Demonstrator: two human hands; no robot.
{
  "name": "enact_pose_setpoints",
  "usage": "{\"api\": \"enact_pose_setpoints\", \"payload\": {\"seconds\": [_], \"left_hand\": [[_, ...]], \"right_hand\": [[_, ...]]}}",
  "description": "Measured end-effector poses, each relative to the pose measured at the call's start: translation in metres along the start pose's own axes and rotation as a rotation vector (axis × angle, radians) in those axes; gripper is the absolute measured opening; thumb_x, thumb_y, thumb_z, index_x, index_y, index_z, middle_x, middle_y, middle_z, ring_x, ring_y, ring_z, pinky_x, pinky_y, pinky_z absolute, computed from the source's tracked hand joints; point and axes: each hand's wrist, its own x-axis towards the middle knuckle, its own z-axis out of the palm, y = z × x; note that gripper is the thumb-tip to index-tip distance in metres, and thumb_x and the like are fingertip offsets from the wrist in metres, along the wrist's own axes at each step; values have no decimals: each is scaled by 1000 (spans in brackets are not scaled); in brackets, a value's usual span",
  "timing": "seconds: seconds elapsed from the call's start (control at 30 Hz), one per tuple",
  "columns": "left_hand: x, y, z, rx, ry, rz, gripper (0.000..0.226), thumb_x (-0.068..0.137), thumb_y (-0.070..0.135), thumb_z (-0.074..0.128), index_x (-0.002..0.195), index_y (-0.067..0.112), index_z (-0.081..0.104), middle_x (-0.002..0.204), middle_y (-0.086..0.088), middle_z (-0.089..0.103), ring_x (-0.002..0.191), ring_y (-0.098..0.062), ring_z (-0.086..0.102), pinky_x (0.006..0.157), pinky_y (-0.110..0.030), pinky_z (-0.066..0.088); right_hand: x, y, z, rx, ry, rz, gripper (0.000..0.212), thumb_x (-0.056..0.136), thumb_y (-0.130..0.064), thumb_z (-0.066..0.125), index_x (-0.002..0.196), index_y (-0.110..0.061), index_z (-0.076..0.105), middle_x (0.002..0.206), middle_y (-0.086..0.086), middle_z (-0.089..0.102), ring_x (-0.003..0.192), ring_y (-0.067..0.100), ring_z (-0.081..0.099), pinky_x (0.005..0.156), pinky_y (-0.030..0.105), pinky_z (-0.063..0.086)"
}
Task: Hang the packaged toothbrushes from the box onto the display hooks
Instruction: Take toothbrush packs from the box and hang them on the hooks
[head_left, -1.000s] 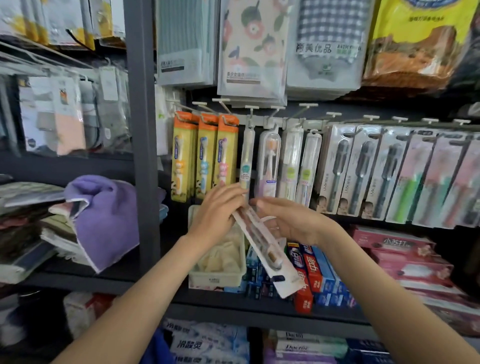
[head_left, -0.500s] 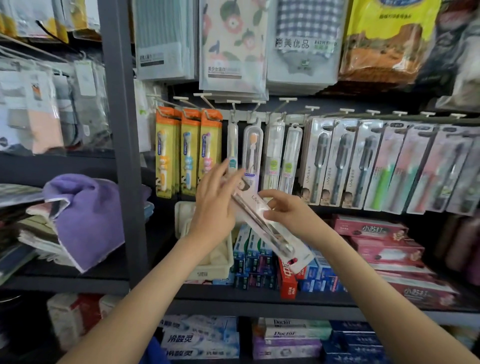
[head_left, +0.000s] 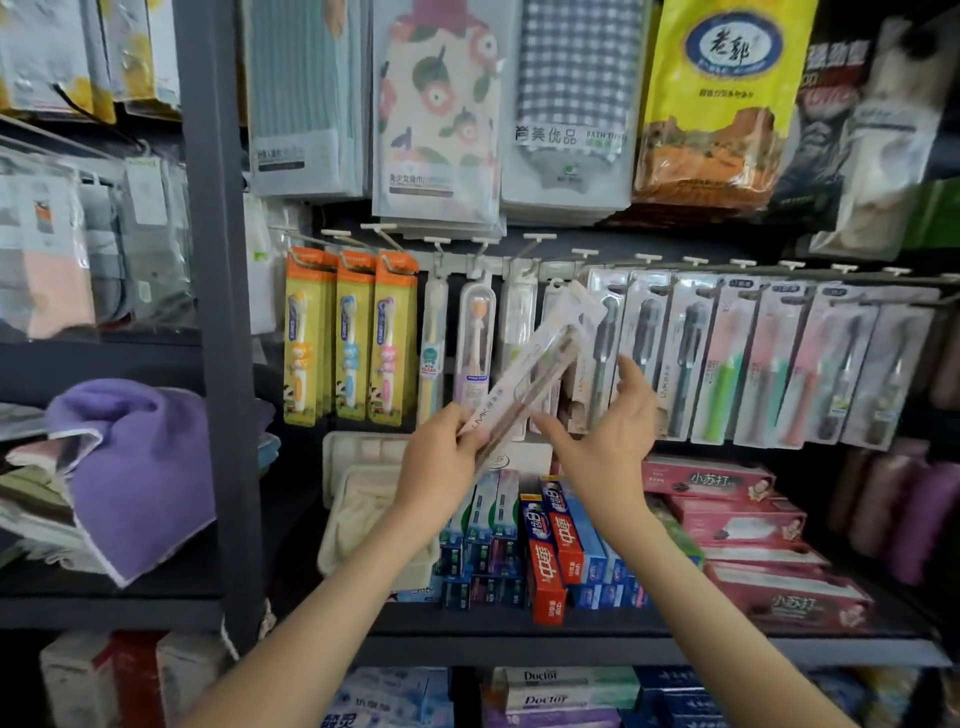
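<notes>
Left hand (head_left: 441, 460) grips the lower end of the packaged toothbrush (head_left: 535, 369), fingers curled round it, at the centre of the frame. The pack slants up to the right, its top end just below the display hooks (head_left: 584, 253). Beside it, the right hand (head_left: 608, 441) is spread open, one fingertip touching the pack's lower edge.

I log, far left, a purple towel (head_left: 135, 467) draped over folded cloths, just left of the dark grey shelf post (head_left: 218, 312). Top row, left to right: a floral cloth pack (head_left: 439, 119), a checked cloth pack (head_left: 571, 93), a yellow bag (head_left: 722, 104). Lower shelf: red and blue toothpaste boxes (head_left: 556, 545) standing at centre, pink toothpaste boxes (head_left: 727, 514) stacked flat to their right. Bottom shelf, nearest me: Doctor-branded boxes (head_left: 566, 691).
</notes>
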Motion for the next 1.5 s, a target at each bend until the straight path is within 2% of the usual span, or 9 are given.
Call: {"api": "enact_pose_setpoints", "payload": {"seconds": [0.1, 0.17, 0.33, 0.43, 0.57, 0.8, 1.03, 1.27, 1.5], "left_hand": [[0, 18, 24, -19, -34, 76, 9, 97, 25, 54, 94, 19, 60, 87, 7, 63, 76, -13, 61, 63, -25, 49], [2, 29, 38, -12, -40, 176, 11, 98, 26, 53, 103, 24, 62, 95, 15, 60, 85, -8, 58, 65, -21, 43], [26, 45, 56, 178, -136, 395, 29, 95, 34, 55, 118, 18, 61, 118, 1, 62, 112, -16, 54, 95, -30, 42], [45, 42, 58, 382, -159, 442, 61, 92, 54, 47, 144, 22, 39, 152, 4, 35, 140, -16, 26, 115, -30, 14], [72, 22, 55, 619, -7, 396, 73, 94, 51, 47, 153, 28, 11, 161, -2, -9, 148, -21, -8, 111, -38, -16], [107, -19, 64, 800, 203, 324, 116, 70, 61, 72, 154, 27, 0, 159, -13, -16, 145, -28, -21, 114, -58, -7], [115, -34, 67, 831, 201, 263, 117, 71, 71, 65, 152, 27, -8, 159, -13, -17, 146, -32, -13, 110, -50, -24], [107, -41, 73, 782, 278, 322, 110, 76, 66, 62, 154, 24, -5, 160, -13, -13, 146, -34, -4, 114, -58, 0], [26, -48, 83, 599, 271, 376, 97, 81, 43, 71, 154, 21, 10, 158, -15, -3, 145, -36, 0, 113, -58, 0]], "right_hand": [[4, -2, -6, 512, -204, 242, 90, 78, -28, 78, 139, -34, 13, 133, 13, 48, 116, 23, 56, 98, 39, 50], [10, -2, -9, 600, -200, 313, 89, 82, -19, 74, 144, -28, 11, 117, 10, 57, 99, 24, 63, 87, 38, 55], [46, 22, -19, 392, -173, 277, 88, 86, -14, 67, 152, -24, 9, 84, -3, 58, 69, 17, 62, 63, 29, 55], [62, 44, -28, 55, -312, 107, 89, 87, -19, 64, 153, -32, 7, 106, 1, 50, 80, 15, 56, 71, 32, 52], [72, 63, -36, -303, -424, -43, 85, 92, -26, 59, 153, -31, 0, 125, 4, 45, 102, 21, 51, 78, 27, 41], [97, 82, -20, -493, -362, -9, 82, 95, -29, 54, 153, -28, -5, 137, 7, 41, 109, 25, 51, 73, 30, 47], [109, 87, 9, -454, -301, 80, 84, 96, -31, 54, 153, -21, -7, 138, 14, 39, 107, 28, 54, 73, 33, 48], [105, 87, 49, -384, -255, 180, 85, 96, -29, 54, 153, -18, -9, 144, 15, 32, 116, 32, 51, 69, 37, 48], [34, 87, 47, -391, -264, 144, 79, 97, -26, 53, 154, -16, -1, 147, 14, 32, 124, 30, 43, 77, 39, 50]]}}
